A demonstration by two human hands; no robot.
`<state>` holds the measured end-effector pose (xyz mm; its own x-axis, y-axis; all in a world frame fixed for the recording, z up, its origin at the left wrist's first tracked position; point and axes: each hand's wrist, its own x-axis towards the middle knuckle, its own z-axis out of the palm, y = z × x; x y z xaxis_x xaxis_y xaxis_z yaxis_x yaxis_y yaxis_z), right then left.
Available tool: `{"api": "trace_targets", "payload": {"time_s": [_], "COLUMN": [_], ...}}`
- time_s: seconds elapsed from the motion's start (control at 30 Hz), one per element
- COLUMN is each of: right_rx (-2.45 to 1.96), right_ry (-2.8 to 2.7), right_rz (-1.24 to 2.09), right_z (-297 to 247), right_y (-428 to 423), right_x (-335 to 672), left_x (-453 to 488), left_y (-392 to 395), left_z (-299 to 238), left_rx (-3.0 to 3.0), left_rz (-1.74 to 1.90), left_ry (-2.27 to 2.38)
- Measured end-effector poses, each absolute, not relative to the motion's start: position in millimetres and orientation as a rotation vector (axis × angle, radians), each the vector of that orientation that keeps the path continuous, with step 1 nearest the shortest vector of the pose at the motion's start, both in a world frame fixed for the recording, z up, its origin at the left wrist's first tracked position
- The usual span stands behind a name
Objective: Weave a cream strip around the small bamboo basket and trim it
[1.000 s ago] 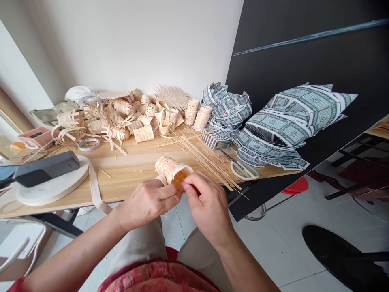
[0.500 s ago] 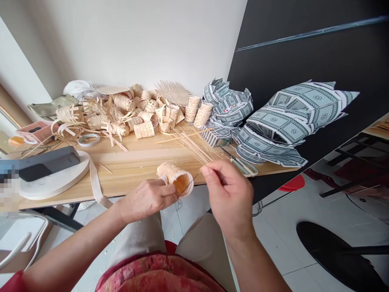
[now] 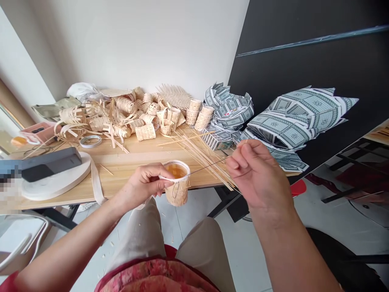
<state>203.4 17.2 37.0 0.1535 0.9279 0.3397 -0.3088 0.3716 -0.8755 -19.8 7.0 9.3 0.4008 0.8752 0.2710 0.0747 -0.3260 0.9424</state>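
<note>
My left hand (image 3: 148, 180) pinches the rim of a small woven basket (image 3: 177, 194), thumb outside and fingers at its mouth. The basket hangs upright just off the table's front edge, with a white band round its rim. A dark thread (image 3: 206, 165) runs taut from the rim up to my right hand (image 3: 258, 174). That hand is raised to the right, its fingertips pinched on the thread; whether a needle is between them is too small to tell. A loose loop of thread lies against the basket's outer side.
On the wooden table (image 3: 130, 156), several woven baskets (image 3: 146, 132) are heaped at the back. Thin bamboo strips (image 3: 203, 156) lie right of centre. Folded-card objects (image 3: 282, 125) stand at the right. A roll of white band (image 3: 54, 184) with a dark box (image 3: 50, 164) on it is left.
The basket has turned from lying sideways to upright, mouth up. My right hand has moved right and up, drawing out a longer stretch of thread.
</note>
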Motion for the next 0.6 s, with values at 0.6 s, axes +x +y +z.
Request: {"api": "trace_targets", "payload": {"time_s": [0.6], "right_rx": [-0.874], "right_ry": [-0.701], "right_rz": [0.899], "right_z": [19.8], "right_y": [64.6], "right_x": [269.1], "left_x": [-11.8], "left_y": [18.4], "left_z": [9.7], "left_rx": [1.529], "left_rz": [0.946], "left_ry": [0.793]}}
